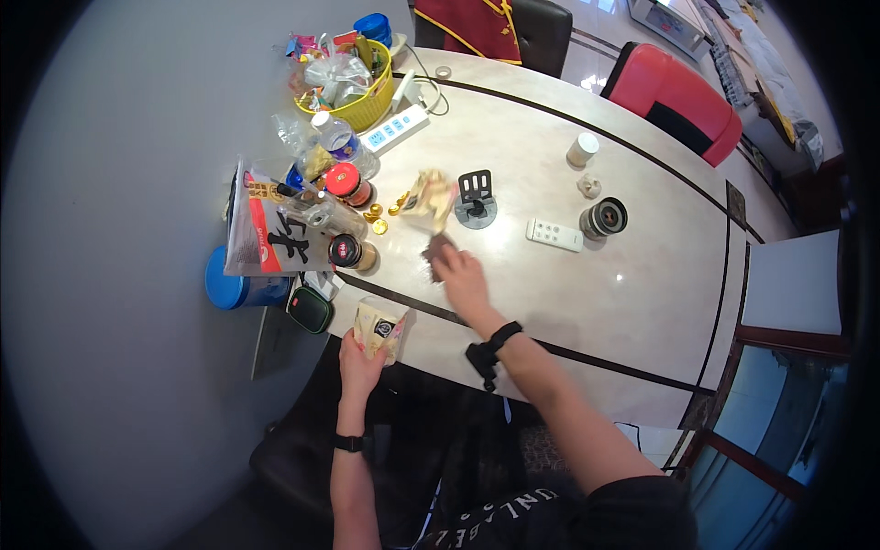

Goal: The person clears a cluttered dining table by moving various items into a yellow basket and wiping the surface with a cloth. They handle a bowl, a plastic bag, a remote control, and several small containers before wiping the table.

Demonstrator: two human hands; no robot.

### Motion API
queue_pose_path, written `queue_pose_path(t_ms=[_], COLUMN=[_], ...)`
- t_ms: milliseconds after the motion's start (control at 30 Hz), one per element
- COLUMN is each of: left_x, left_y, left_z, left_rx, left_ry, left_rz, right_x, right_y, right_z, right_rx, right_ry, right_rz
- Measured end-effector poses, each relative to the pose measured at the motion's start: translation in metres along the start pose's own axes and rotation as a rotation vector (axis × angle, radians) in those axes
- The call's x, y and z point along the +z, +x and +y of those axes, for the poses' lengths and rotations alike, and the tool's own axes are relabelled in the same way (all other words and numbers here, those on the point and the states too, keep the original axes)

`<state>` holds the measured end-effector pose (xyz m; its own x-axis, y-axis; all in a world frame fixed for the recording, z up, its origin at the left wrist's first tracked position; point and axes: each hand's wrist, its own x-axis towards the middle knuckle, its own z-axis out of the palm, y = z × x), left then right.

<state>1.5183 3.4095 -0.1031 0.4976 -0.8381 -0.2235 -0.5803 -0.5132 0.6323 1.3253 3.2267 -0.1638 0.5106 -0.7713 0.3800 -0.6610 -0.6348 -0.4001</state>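
My left hand [363,365] grips a cream-coloured soft packet [379,328] with a dark round emblem, at the table's near left edge. Over the table, my right hand [460,275] is closed on a small dark brown piece [438,257], too blurred to tell its kind. Just beyond that piece is a blurred, crumpled cream thing [429,197]; whether it touches the brown piece I cannot tell. Several small gold-coloured pieces [377,216] lie to its left. A black stand [476,200] with a round grey base is on its right.
Along the left stand a red-lidded jar [348,184], a dark-lidded jar [352,253], a plastic bottle [341,142], a power strip [396,129] and a full yellow basket [367,108]. On the right are a white remote [554,234], a black cylinder [603,218] and a white-capped bottle [582,149].
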Motion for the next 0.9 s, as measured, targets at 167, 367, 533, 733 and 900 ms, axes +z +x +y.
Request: queue_pose_path(t_ms=[167, 367, 533, 733, 900], left_x=[0.011, 0.006, 0.003, 0.04, 0.055], left_y=[0.023, 0.051, 0.051, 0.089, 0.148], left_z=[0.011, 0.043, 0.1, 0.169, 0.222], left_rx=[0.046, 0.033, 0.443, 0.527, 0.641], left_ry=[0.097, 0.187, 0.233, 0.055, 0.145], left_rz=[-0.029, -0.036, 0.236, 0.099, -0.01], right_x=[-0.045, -0.12, -0.168, -0.097, -0.049], right_y=[-0.036, -0.123, -0.149, -0.047, 0.007], right_z=[0.065, 0.138, 0.156, 0.107, 0.101], right_rx=[0.195, 0.39, 0.59, -0.05, 0.111], right_ry=[-0.172, -0.279, -0.3, -0.007, 0.06], right_rz=[0.07, 0.068, 0.145, 0.083, 0.058])
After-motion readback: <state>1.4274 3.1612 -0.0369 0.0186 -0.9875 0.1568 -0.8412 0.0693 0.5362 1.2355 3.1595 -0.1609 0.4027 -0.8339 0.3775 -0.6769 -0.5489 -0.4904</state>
